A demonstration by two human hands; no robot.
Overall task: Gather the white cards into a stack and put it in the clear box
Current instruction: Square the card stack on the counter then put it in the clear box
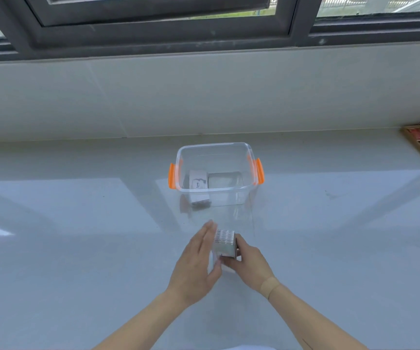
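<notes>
Your right hand (250,265) is gripping the stack of white cards (225,245) upright on the table (77,236), while your left hand (199,261) is pressing flat and open-fingered against its other side. You are holding it just short of the one clear box (215,173), with bare tabletop all round. One more card stack (199,184) is lying inside that box, by its left wall.

My hands (199,261) hold the cards (225,245) between them on the table (77,236). The box (215,190) sits behind, with more cards inside.
</notes>
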